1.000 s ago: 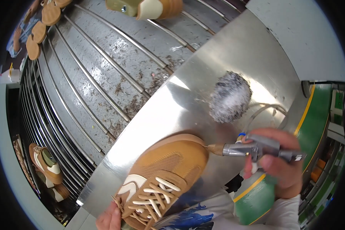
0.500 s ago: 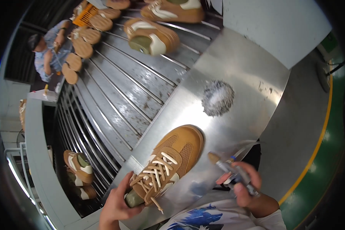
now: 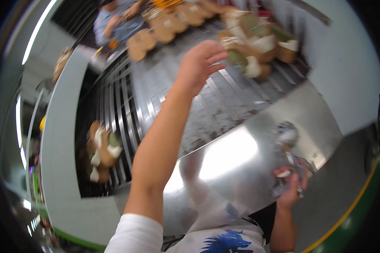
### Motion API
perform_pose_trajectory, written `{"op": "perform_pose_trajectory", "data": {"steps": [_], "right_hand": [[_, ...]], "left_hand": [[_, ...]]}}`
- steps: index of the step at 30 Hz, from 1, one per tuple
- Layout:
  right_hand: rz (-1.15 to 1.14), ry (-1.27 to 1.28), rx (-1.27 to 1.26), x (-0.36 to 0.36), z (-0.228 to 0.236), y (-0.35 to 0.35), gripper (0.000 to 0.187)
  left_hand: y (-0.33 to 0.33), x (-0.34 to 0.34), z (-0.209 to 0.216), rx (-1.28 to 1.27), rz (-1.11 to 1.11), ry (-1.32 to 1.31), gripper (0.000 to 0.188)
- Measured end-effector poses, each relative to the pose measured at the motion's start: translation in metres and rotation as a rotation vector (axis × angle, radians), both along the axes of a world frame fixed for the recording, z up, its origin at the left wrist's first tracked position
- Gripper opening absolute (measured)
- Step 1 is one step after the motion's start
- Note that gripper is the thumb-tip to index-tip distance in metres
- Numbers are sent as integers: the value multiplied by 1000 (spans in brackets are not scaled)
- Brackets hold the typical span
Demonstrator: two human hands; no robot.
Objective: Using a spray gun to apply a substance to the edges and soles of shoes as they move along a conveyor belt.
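My left hand (image 3: 203, 61) stretches far out over the metal bars with its fingers extended and holding nothing. Just beyond its fingertips stands a brown sneaker (image 3: 251, 65) with cream trim and a green inside; whether they touch is unclear. Down at the right, my right hand (image 3: 292, 185) grips a small metal hand tool (image 3: 291, 159) with a tan pointed tip. That tip is close to a round grey fuzzy patch (image 3: 287, 131) on the shiny metal plate (image 3: 228, 156); contact cannot be made out through the blur.
More brown sneakers (image 3: 264, 42) crowd the bars at the back right. Several shoes lie with tan soles (image 3: 162, 29) showing, beside an orange basket (image 3: 166, 3). Other sneakers (image 3: 103, 145) rest at the left. A person in blue (image 3: 118, 23) works at the far side. A grey panel (image 3: 354, 71) rises at the right.
My left hand has left the sneaker on the metal plate and reached forward over the bars. That sneaker no longer lies on the plate. The view has shifted; the tool stays in my right hand.
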State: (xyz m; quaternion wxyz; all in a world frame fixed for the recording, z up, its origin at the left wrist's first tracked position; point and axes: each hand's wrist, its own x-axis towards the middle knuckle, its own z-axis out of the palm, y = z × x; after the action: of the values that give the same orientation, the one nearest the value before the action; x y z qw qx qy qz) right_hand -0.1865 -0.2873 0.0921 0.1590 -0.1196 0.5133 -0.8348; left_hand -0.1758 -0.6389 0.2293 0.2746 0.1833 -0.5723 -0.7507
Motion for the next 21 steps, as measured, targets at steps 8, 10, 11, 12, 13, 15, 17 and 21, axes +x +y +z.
{"op": "perform_pose_trajectory", "data": {"steps": [8,10,11,12,13,15,17,21], "right_hand": [[-86,95,212,3,8,-1,57],[-77,101,264,2,10,0,58],[-36,104,255,1,11,1,56],[-5,115,253,1,12,0,55],[8,121,221,1,12,0,55],[-6,121,242,2,14,-2,55],[-23,120,258,2,15,-2,55],[4,103,267,0,16,-1,57]], "left_hand": [[-113,326,-70,-1439,985,-1694,66],[-104,383,-60,-815,929,-1941,81],[-96,397,-64,-602,1161,-1936,89],[-89,398,-71,-595,1157,-1937,89],[-82,395,-79,-698,1111,-1989,92],[-79,386,-84,-808,1056,-2020,95],[-84,377,-71,-712,1024,-2014,96],[-95,414,-52,-547,1032,-1789,90]]}}
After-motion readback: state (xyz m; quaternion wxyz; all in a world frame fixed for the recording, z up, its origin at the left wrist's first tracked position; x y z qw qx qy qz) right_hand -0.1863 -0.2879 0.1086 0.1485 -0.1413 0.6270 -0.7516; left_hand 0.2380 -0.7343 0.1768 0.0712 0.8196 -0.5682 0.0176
